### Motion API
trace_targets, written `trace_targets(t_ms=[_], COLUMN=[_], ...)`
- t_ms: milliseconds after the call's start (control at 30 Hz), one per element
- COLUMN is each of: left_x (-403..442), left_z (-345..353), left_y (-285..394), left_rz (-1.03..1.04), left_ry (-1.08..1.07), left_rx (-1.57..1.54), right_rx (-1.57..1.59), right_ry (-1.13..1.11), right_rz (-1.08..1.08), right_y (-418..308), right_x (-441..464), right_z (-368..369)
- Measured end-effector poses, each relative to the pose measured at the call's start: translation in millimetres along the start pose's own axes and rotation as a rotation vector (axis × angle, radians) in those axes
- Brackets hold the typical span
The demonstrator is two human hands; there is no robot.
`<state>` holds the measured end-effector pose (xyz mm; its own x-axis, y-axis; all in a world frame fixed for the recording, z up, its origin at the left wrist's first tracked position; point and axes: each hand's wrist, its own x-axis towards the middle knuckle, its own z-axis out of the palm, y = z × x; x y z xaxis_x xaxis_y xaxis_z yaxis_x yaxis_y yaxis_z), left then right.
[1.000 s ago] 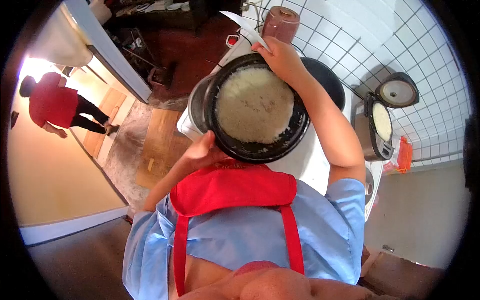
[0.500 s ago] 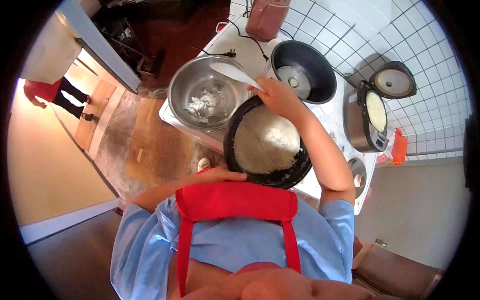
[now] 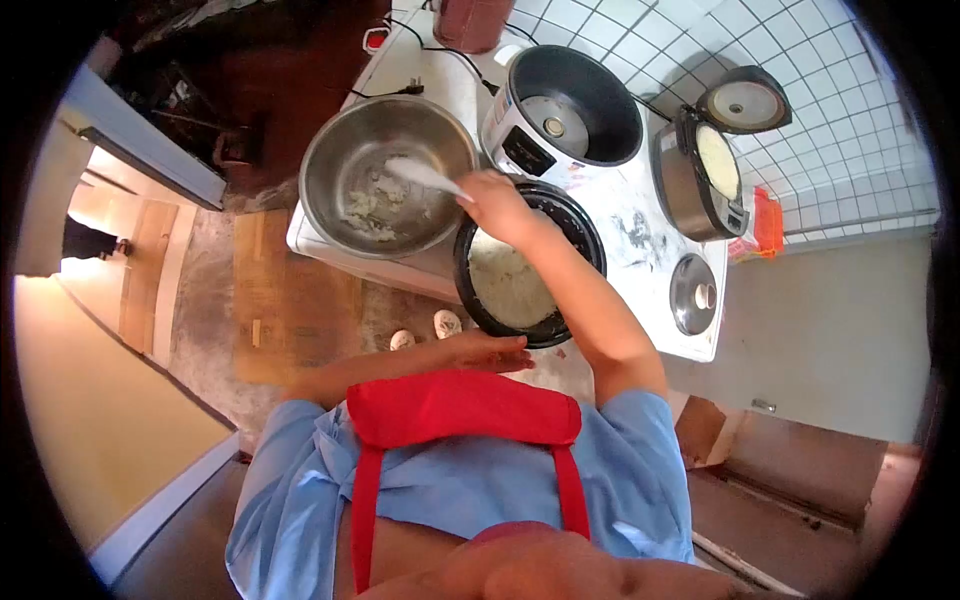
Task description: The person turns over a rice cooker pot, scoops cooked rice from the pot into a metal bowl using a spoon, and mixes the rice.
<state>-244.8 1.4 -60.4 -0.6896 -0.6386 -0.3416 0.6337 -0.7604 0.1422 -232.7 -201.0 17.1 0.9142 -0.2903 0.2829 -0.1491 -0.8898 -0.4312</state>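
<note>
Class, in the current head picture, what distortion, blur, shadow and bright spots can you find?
All in the head view: curved black borders and bowed wall tiles suggest wide-lens distortion; the paddle in the right hand looks smeared; shadow darkens tiles behind the cooker lid; the doorway is bright.

the apron (image 3: 465, 408) is red, the shirt (image 3: 455, 490) light blue. the paddle (image 3: 422, 175) is white, the bowl (image 3: 325, 195) silver, the rice (image 3: 510, 285) off-white in a black pot (image 3: 550, 330). white tiles (image 3: 815, 150) show a dark grid.
</note>
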Motion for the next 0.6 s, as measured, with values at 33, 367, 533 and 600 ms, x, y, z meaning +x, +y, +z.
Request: trace_targets(t_ms=[33, 367, 533, 600], left_x=[-6, -75, -54, -54], left_z=[7, -3, 19, 28], left_y=[4, 73, 65, 54], left_rz=[-0.033, 0.750, 0.703, 0.679], left_ry=[0.023, 0.620, 0.594, 0.579], left_rx=[0.030, 0.714, 0.733, 0.690], right_rx=[0.041, 0.552, -0.046, -0.249], right_ry=[0.143, -0.084, -0.331, -0.386], right_rz=[-0.015, 1.154, 0.989, 0.767], right_y=[-8, -61, -27, -8], right_x=[-7, -151, -165, -162], right_z=[-5, -84, -75, -68])
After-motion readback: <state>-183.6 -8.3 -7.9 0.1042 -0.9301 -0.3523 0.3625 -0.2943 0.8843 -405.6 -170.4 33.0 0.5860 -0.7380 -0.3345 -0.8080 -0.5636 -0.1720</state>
